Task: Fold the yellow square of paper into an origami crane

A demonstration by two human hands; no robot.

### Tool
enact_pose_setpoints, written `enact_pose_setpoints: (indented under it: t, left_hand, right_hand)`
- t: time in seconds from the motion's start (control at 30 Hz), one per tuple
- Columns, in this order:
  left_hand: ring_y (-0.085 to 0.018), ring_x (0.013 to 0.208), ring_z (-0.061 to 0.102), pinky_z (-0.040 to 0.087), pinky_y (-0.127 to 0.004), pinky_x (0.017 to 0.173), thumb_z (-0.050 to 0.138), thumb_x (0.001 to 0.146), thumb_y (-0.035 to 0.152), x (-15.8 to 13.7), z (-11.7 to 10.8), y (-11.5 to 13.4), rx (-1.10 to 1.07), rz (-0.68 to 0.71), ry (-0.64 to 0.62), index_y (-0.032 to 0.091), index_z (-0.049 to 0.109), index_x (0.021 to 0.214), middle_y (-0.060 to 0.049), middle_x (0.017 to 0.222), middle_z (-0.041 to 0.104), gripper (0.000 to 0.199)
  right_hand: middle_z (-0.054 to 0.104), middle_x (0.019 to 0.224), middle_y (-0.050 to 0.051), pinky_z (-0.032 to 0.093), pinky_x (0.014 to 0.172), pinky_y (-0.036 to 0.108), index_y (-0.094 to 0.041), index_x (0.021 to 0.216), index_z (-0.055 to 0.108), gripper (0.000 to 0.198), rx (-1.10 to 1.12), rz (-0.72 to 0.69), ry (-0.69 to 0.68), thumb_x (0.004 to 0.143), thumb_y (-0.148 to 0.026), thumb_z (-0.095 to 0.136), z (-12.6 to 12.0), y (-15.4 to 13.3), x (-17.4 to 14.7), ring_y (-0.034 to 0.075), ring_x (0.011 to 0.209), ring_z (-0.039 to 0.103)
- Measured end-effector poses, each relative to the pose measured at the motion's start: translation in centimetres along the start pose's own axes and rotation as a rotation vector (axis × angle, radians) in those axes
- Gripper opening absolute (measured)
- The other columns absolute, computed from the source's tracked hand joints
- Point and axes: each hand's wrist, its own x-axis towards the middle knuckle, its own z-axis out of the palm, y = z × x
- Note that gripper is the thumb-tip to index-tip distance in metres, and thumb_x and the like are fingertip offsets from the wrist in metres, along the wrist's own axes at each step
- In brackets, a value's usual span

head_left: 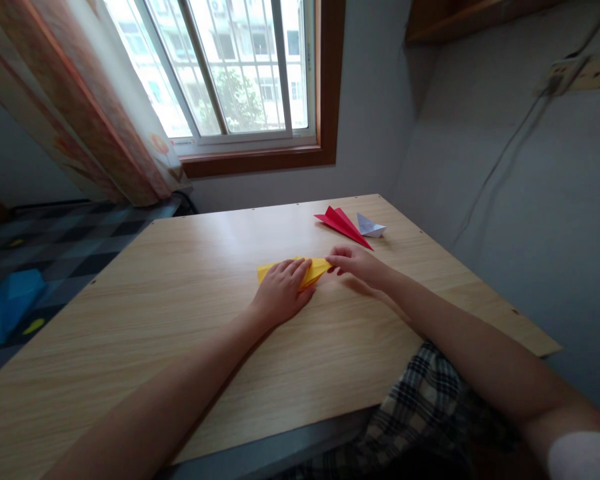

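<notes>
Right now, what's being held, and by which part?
Yellow folded paper: the right hand pinches its narrow right end; the left hand rests over its middle.

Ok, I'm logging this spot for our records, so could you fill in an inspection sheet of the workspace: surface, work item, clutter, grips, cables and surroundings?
Surface: table, pale wood grain.
Work item: yellow folded paper, partly hidden by the hands.
Clutter: red folded paper beside white folded paper, towards the far right corner.
Grips: left grip laid over the yellow folded paper, fingers extended; right grip pinching its right end.
Cables: pale cable hanging from the wall socket; lower end unclear.
Surroundings: barred window beyond, curtain at left, shelf upper right, blue object on checked cloth at left.
</notes>
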Motion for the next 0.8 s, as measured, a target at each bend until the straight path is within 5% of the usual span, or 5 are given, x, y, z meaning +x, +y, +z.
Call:
enact_pose_setpoints:
  t: [0.13, 0.33, 0.5, 0.63, 0.8]
  left_hand:
    - [-0.029, 0.125, 0.059, 0.044, -0.044, 0.110, 0.049, 0.093, 0.024, 0.0, -0.1, 0.1, 0.005, -0.007, 0.004, 0.010, 0.054, 0.139, -0.015, 0.135, 0.065, 0.048]
    - [-0.026, 0.095, 0.069, 0.053, -0.040, 0.086, 0.040, 0.098, 0.026, 0.2, -0.5, -0.2, -0.203, -0.146, 0.074, 0.016, 0.068, 0.116, -0.012, 0.106, 0.075, 0.034]
    - [-0.021, 0.077, 0.064, 0.052, -0.034, 0.072, 0.044, 0.098, 0.036, 0.5, -0.3, -0.2, -0.697, -0.334, 0.251, 0.017, 0.066, 0.092, -0.007, 0.086, 0.071, 0.030]
    - [-0.020, 0.084, 0.065, 0.054, -0.032, 0.074, 0.057, 0.092, 0.044, 0.7, 0.1, 0.4, -1.200, -0.481, 0.357, 0.016, 0.066, 0.096, -0.006, 0.094, 0.071, 0.030]
    - [-0.017, 0.080, 0.066, 0.056, -0.029, 0.070, 0.069, 0.083, 0.050, 0.9, 0.0, 0.8, -1.494, -0.589, 0.342, 0.017, 0.065, 0.100, -0.005, 0.094, 0.071, 0.038]
  right_hand:
    - [0.067, 0.086, 0.003, 0.052, 0.079, 0.032, -0.018, 0.081, 0.063, 0.032, 0.100, -0.007, -0.065, 0.079, -0.048, 0.075, 0.3, -0.5, -0.3, 0.018, 0.089, 0.066]
    - [0.072, 0.106, 0.008, 0.054, 0.087, 0.035, -0.019, 0.098, 0.068, 0.027, 0.079, -0.056, -0.081, 0.087, -0.044, 0.069, 0.4, -0.7, -0.4, 0.020, 0.103, 0.066]
    - [0.069, 0.115, 0.010, 0.054, 0.090, 0.038, -0.020, 0.109, 0.065, 0.033, -0.113, -0.192, 0.144, 0.083, -0.038, 0.073, -0.1, 0.3, 0.2, 0.021, 0.103, 0.065]
    - [0.063, 0.131, 0.012, 0.053, 0.093, 0.040, -0.021, 0.119, 0.064, 0.041, -0.215, -0.216, 0.182, 0.084, -0.043, 0.072, -0.3, 0.5, 0.4, 0.024, 0.115, 0.062]
    - [0.071, 0.097, 0.006, 0.052, 0.082, 0.034, -0.019, 0.092, 0.070, 0.036, -0.254, -0.229, 0.079, 0.091, -0.054, 0.060, -0.3, 0.1, 0.1, 0.021, 0.092, 0.065]
